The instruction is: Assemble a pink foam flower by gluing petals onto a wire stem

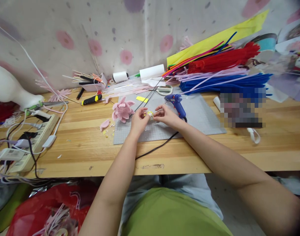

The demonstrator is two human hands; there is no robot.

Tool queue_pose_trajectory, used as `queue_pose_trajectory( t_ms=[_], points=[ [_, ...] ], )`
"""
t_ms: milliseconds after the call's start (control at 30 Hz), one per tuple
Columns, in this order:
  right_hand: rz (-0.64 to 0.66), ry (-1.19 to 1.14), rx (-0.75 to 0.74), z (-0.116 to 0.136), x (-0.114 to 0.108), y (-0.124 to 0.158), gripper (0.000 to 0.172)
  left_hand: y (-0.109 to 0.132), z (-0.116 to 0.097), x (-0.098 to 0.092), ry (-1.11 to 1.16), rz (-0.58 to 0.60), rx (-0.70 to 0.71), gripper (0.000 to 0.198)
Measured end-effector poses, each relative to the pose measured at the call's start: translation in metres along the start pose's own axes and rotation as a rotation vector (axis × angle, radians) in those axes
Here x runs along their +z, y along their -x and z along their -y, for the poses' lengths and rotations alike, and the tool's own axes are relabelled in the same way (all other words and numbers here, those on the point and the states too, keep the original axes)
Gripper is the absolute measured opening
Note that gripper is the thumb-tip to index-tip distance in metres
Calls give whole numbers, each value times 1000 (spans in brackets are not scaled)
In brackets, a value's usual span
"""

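Note:
Over the grey cutting mat (pixel 201 118), my left hand (pixel 139 118) pinches a small yellow and white piece (pixel 150 113) between its fingers. The fingertips of my right hand (pixel 164 115) close on the same piece from the right. A pink fuzzy flower (pixel 122 109) lies just left of my left hand, with a loose pink petal (pixel 104 125) and small scraps beside it. Behind my right hand a blue glue gun (pixel 177 103) lies on the mat. Thin dark stems run up from near my left hand, past a yellow strip (pixel 142 99).
Scissors (pixel 164 90), a white roll (pixel 152 71) and bundles of blue (pixel 214 83) and red (pixel 223 59) pipe cleaners lie behind the mat. A yellow-black cutter (pixel 91 99) and a power strip (pixel 33 144) are at the left. A black cable (pixel 157 148) crosses the table's front.

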State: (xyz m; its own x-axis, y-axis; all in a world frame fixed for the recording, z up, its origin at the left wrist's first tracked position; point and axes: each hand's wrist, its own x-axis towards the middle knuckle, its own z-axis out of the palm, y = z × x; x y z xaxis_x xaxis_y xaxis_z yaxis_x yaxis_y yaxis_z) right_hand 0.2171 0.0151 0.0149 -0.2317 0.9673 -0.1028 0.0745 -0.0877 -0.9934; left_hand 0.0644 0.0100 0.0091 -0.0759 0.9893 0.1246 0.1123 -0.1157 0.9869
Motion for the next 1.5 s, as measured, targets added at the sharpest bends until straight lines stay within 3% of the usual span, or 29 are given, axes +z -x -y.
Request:
queue_pose_trajectory(
  t_ms=[333, 700, 933, 1133, 1333, 1500],
  points=[
    [33, -37, 22, 2, -4, 3, 34, 0, -1, -6, -81, 15, 29, 27],
    [79, 55, -15, -1, -3, 2, 34, 1, -9, 0, 130, 57, -208, 27],
    [2, 192, -105, 6, -16, 3, 43, 2, -13, 0, 158, 62, -197, 27],
    [-14, -31, -71, 10, -9, 0, 37, 3, -14, -1, 149, 75, -182, 27],
    [16, -80, -40, 1, 5, -6, 41, 4, -14, -1, 234, 103, -264, 28],
    [46, -179, -16, -2, 0, -8, 38, 5, -17, -4, 338, 201, -331, 34]
  ],
)
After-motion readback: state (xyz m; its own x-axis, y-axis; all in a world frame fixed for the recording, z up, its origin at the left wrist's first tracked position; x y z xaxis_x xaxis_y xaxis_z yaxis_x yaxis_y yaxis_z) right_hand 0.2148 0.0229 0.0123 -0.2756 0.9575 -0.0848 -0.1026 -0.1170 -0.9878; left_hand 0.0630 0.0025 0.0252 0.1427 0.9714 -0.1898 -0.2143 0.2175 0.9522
